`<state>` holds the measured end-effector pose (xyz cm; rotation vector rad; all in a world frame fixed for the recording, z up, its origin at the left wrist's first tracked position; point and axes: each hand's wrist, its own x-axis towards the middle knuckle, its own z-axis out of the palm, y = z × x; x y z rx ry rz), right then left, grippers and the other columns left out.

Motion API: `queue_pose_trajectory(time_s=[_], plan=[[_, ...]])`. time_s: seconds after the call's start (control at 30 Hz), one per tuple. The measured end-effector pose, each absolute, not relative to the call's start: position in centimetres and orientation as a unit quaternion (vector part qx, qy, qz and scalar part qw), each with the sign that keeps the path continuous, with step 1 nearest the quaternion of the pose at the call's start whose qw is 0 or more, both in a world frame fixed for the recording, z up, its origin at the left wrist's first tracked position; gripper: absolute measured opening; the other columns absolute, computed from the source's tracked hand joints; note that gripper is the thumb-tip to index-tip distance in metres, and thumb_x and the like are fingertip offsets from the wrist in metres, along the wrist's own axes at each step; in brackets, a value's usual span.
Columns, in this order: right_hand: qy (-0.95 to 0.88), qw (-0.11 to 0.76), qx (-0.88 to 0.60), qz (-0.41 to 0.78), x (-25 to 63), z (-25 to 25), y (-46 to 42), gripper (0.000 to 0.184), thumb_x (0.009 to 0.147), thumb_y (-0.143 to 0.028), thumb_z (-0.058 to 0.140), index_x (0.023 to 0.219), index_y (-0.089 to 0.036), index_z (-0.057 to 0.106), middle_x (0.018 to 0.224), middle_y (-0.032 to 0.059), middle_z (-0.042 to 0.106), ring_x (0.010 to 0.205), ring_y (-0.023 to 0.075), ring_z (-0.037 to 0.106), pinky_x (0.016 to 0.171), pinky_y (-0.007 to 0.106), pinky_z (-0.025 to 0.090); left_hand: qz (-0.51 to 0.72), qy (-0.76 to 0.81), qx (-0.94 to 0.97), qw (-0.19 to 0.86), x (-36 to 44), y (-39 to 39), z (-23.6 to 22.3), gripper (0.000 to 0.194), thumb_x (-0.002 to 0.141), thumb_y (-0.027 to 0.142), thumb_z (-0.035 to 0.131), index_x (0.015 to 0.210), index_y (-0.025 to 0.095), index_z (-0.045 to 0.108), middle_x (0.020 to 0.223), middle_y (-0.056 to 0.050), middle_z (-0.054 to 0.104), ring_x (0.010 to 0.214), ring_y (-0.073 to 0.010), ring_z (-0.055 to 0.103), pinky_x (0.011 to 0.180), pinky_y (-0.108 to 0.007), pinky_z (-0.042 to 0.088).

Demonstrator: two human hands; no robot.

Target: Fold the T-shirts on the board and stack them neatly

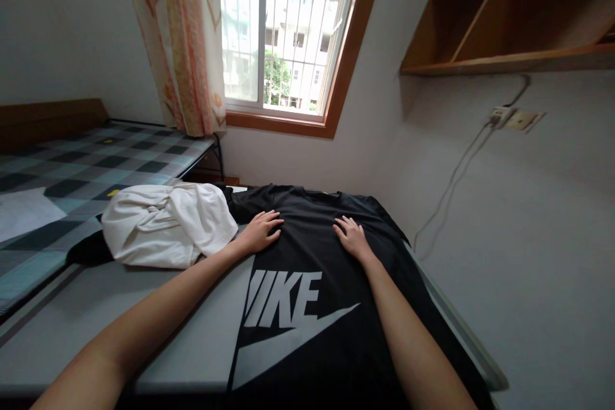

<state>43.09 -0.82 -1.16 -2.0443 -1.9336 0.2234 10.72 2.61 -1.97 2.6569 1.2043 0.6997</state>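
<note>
Black T-shirt [312,282] lies flat, front up, on the grey table [144,339]; big grey printed logo faces the camera, collar at the far end toward the window [283,32].

Left hand [262,230]: palm down on the shirt's upper left chest, near the shoulder/sleeve. Fingers extended, slightly spread, flat on the fabric. Grips nothing.

Right hand [353,237]: palm down on the upper right chest, fingers extended and spread, flat on the cloth. Grips nothing. Hands are apart, both above the logo, either side of the collar line.

The shirt's left edge appears folded in or straight along the table; the right side drapes toward the wall edge.

Crumpled white garment [166,224] sits on the table just left of the left hand, touching or nearly touching the wrist. Cannot tell which. Dark cloth shows under its left end.

Bed with checked mattress [96,166] to the left, flowered curtain [182,38] beside the window, wooden shelf [509,19] upper right, wall socket with cable [509,118] below it.
</note>
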Motion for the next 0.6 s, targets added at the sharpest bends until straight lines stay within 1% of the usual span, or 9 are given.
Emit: queue_pose_trajectory(time_s=[0.07, 0.17, 0.37, 0.6], plan=[[-0.678, 0.174, -0.71, 0.079, 43.3, -1.4, -0.61, 0.046, 0.098, -0.041, 0.039, 0.136, -0.02, 0.056, 0.151, 0.0111, 0.041, 0.144, 0.0266, 0.028, 0.115, 0.051, 0.019, 0.243, 0.399, 0.882, 0.066, 10.65, 2.6, -2.05, 0.041, 0.09, 0.036, 0.05, 0.125, 0.02, 0.063, 0.144, -0.01, 0.051, 0.139, -0.0267, 0.039, 0.117, -0.049, 0.028], [-0.682, 0.174, -0.706, 0.081, 43.43, -1.6, -0.47, 0.044, 0.096, -0.037, 0.044, 0.135, -0.02, 0.056, 0.15, 0.0124, 0.043, 0.142, 0.0258, 0.031, 0.115, 0.05, 0.02, 0.268, 0.401, 0.873, 0.063, 10.54, 2.53, -2.15, 0.038, 0.089, 0.035, 0.052, 0.121, 0.02, 0.066, 0.145, -0.009, 0.049, 0.139, -0.0277, 0.038, 0.116, -0.048, 0.031], [-0.684, 0.148, -0.711, 0.076, 43.12, -1.37, -0.89, 0.047, 0.096, -0.038, 0.044, 0.138, -0.02, 0.053, 0.153, 0.0115, 0.039, 0.144, 0.026, 0.028, 0.116, 0.049, 0.019, 0.269, 0.407, 0.871, 0.061, 10.49, 2.53, -2.27, 0.037, 0.088, 0.034, 0.053, 0.12, 0.021, 0.066, 0.14, -0.009, 0.054, 0.136, -0.0279, 0.041, 0.115, -0.048, 0.033], [-0.685, 0.132, -0.713, 0.066, 42.94, -1.26, -0.94, 0.048, 0.096, -0.038, 0.044, 0.139, -0.018, 0.052, 0.152, 0.0121, 0.039, 0.144, 0.0266, 0.028, 0.116, 0.048, 0.02, 0.265, 0.404, 0.873, 0.064, 10.51, 2.42, -2.12, 0.038, 0.088, 0.034, 0.052, 0.12, 0.019, 0.066, 0.136, -0.01, 0.057, 0.135, -0.0284, 0.043, 0.115, -0.048, 0.033]])
